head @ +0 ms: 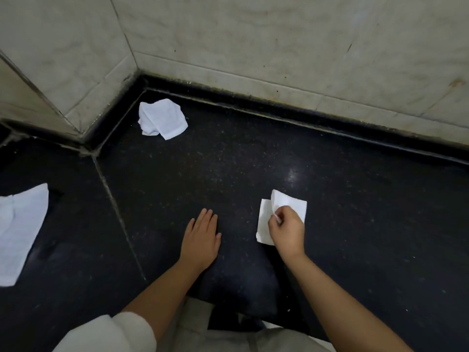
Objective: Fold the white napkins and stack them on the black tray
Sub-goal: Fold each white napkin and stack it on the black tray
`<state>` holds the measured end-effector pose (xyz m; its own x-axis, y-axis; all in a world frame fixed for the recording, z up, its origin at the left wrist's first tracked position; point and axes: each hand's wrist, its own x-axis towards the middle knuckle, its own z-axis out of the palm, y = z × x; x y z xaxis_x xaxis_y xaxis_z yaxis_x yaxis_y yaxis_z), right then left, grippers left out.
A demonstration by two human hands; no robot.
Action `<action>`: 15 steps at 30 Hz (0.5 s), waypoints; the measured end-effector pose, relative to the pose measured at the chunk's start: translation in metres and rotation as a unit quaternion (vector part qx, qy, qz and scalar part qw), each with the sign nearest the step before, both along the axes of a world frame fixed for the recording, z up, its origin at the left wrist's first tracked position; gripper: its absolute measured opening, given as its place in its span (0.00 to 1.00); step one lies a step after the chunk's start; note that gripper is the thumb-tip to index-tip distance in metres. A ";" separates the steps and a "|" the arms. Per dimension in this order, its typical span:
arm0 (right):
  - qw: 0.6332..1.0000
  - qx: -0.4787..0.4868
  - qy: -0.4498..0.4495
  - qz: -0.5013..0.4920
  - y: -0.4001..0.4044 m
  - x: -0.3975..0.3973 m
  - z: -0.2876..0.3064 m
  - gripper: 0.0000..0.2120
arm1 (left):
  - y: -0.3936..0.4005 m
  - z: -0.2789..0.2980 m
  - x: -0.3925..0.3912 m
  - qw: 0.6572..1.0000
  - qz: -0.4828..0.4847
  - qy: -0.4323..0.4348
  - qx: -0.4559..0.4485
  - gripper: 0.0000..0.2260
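White napkin (pixel 280 216) half hidden under right hand (pixel 288 231)

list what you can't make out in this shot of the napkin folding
Head view only:
- Black tray: none can be picked out; the whole black surface is dark.
- Left napkin: cut off by the left frame edge, so its full shape is unknown.
- Napkin under the right hand: the hand covers its near part, so the fold count is unclear.
- Corner napkin: crumpled; hidden layers unreadable.
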<state>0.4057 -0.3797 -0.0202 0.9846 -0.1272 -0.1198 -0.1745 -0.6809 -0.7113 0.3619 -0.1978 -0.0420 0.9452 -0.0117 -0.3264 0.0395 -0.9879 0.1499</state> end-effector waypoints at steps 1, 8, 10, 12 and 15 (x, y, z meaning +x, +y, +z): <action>0.999 -0.020 0.010 0.026 0.000 -0.002 -0.001 0.16 | 0.000 0.000 0.000 1.000 -0.001 -0.004 0.001 0.23; 0.977 -0.100 0.013 0.190 -0.003 -0.018 -0.016 0.05 | -0.001 -0.001 -0.002 0.999 -0.006 -0.034 -0.039 0.23; 0.963 -0.124 0.017 0.239 -0.005 -0.018 -0.015 0.11 | -0.001 -0.003 -0.005 0.999 -0.001 -0.040 -0.035 0.23; 0.951 -0.142 0.035 0.273 -0.014 -0.020 -0.015 0.18 | -0.004 -0.001 -0.004 0.998 0.012 -0.029 -0.047 0.20; 0.951 -0.140 -0.007 0.276 -0.035 -0.028 -0.010 0.20 | -0.011 0.002 0.002 0.994 -0.061 -0.026 -0.081 0.19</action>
